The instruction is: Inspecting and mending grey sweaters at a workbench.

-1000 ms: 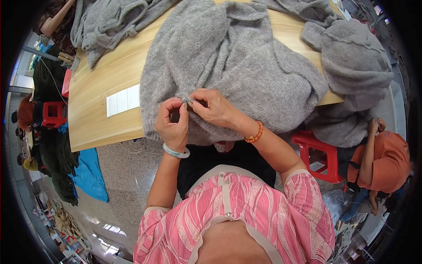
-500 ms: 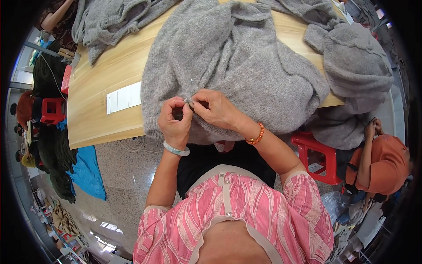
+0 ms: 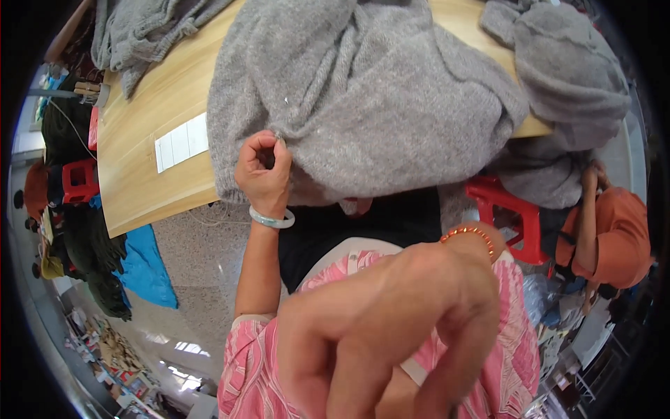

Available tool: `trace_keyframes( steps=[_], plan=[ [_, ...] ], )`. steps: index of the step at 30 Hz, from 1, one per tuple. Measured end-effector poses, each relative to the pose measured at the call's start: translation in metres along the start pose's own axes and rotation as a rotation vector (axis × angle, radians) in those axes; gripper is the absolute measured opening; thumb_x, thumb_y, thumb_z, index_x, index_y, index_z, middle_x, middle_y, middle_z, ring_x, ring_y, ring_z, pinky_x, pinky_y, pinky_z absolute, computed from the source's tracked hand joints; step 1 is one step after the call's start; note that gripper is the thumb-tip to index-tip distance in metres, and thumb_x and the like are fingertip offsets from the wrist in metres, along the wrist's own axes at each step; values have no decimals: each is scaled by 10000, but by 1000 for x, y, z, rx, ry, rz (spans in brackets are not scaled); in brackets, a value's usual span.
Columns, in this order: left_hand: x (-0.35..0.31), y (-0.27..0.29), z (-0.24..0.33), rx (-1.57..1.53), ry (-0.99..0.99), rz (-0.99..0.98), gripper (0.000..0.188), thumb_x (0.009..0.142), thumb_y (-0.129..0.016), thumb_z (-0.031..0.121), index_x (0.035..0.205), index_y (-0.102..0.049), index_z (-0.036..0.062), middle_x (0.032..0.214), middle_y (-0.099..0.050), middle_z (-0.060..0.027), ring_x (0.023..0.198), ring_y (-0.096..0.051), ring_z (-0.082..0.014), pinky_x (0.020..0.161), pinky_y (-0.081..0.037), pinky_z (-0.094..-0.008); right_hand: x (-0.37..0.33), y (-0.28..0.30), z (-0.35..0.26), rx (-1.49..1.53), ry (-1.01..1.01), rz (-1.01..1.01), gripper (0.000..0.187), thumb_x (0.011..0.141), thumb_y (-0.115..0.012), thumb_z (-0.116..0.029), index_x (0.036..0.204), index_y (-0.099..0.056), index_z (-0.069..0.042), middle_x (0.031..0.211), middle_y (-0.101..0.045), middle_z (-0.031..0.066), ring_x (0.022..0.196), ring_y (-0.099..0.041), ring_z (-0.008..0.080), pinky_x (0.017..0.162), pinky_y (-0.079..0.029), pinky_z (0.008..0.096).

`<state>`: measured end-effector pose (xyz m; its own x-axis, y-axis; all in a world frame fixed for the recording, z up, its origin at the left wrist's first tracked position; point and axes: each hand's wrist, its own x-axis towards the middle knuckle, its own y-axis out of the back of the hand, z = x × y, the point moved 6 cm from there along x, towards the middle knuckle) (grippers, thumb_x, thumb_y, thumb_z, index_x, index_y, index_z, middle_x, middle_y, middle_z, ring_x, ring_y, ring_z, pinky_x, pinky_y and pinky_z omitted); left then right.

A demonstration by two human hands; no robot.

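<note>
A fuzzy grey knit garment (image 3: 391,105) is bunched on the wooden table, and its near edge hangs over the front. My left hand (image 3: 264,167), with a pale bangle at the wrist, pinches a small bit of this knit between thumb and forefinger. Close to the camera, above my lap, is my right hand (image 3: 398,314), large and slightly blurred, with an orange bead bracelet. Its fingers are curled in, and the fingertips run toward the lower edge, so anything held in them is hidden. No thread or needle can be made out between the hands.
A white ruled paper strip (image 3: 181,144) lies left of the garment on the table (image 3: 139,174). More grey knits (image 3: 569,70) are heaped at right and far left. A red stool (image 3: 513,220) stands right, beside a person in orange (image 3: 614,237). Blue sheeting (image 3: 145,269) hangs at left.
My right hand has left the knit and come up and back toward the camera. My left hand keeps its pinch on the garment. The whole view has shifted slightly.
</note>
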<state>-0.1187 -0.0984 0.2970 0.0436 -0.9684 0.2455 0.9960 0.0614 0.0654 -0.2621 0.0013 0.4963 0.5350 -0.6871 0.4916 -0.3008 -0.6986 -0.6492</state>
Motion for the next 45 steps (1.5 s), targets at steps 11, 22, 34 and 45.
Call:
trace_keyframes(
  steps=[11, 22, 34, 45],
  plan=[
    [-3, -2, -2, -35, -3, 5, 125, 787, -651, -46, 878, -584, 10, 964, -607, -49, 759, -548, -59, 690, -454, -183, 6, 1, -5, 172, -102, -82, 276, 820, -723, -203, 936, -664, 41, 862, -630, 107, 709, -578, 102, 516, -422, 206],
    [-2, 3, -7, -19, -68, -5, 143, 810, -646, -59, 933, -596, -5, 970, -602, -56, 749, -542, -57, 669, -460, -180, -5, -16, 20, 92, 66, -142, 251, 838, -691, -208, 913, -649, 28, 855, -618, 86, 719, -569, 112, 516, -412, 211],
    [-2, -3, -7, -19, -25, -15, 141, 785, -642, -66, 891, -577, 0, 977, -602, -76, 796, -555, -79, 724, -464, -194, -9, -14, 1, 541, 24, 64, 233, 837, -685, -189, 894, -646, 34, 874, -622, 118, 734, -576, 169, 540, -410, 250],
    [-1, 0, 5, -10, -48, -37, 134, 778, -639, -59, 865, -569, 16, 937, -589, -33, 765, -544, -57, 661, -454, -177, -18, 177, 47, -1424, -48, 559, 147, 823, -599, -18, 955, -665, -17, 817, -616, 64, 665, -572, 120, 574, -444, 243]
  ],
)
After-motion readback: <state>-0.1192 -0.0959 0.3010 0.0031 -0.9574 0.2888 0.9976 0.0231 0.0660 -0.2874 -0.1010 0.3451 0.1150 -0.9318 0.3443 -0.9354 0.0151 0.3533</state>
